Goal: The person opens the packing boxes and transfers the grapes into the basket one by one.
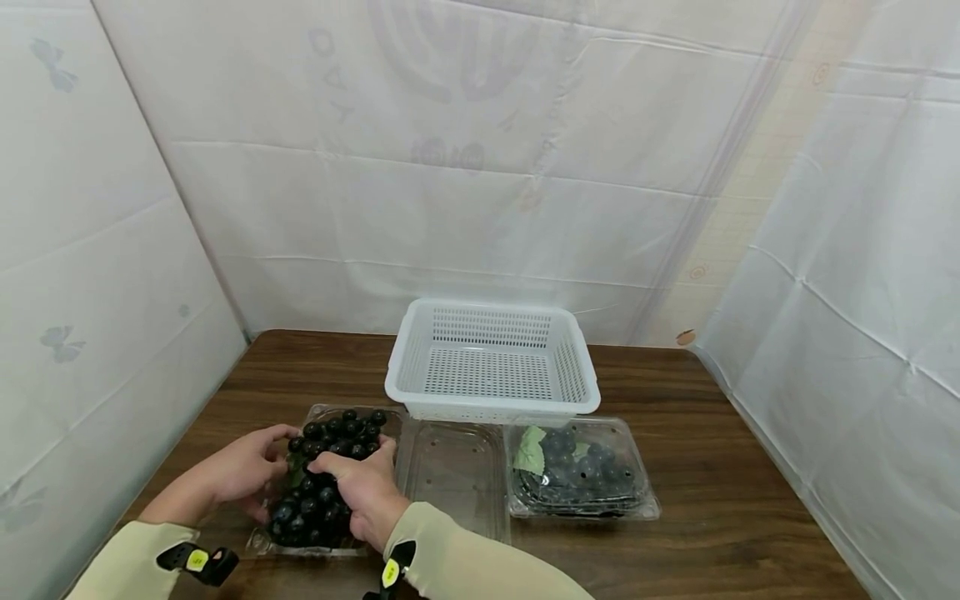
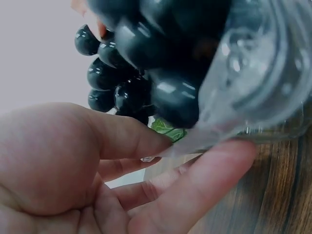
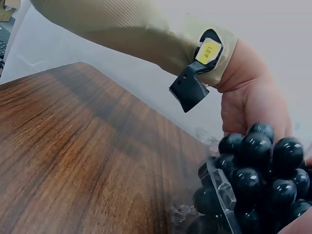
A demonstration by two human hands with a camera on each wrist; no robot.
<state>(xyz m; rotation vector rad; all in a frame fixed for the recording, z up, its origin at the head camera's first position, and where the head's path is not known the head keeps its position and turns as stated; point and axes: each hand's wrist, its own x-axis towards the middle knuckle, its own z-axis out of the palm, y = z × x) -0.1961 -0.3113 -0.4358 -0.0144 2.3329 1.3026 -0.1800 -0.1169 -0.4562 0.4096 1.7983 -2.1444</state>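
Note:
A bunch of glossy dark grapes (image 1: 307,508) with a green leaf (image 2: 167,129) lies in an open clear plastic box (image 1: 258,542) at the front left of the table. My right hand (image 1: 367,492) grips the bunch from its right side, thumb across the top and the other fingers mostly hidden behind the grapes. On the left side, my left hand (image 1: 255,467) pinches the box's rim, as the left wrist view shows, its thumb (image 2: 131,136) near the leaf. In the right wrist view the grapes (image 3: 256,146) rise above the box's edge (image 3: 222,190).
The opened box's clear lid (image 1: 457,475) lies flat beside it. Further right stands a closed clear box (image 1: 637,467) with dark grapes and pale green leaves inside. A white perforated basket (image 1: 397,367) is behind them on the wooden table (image 1: 720,467). White sheets (image 1: 480,225) hang around the table.

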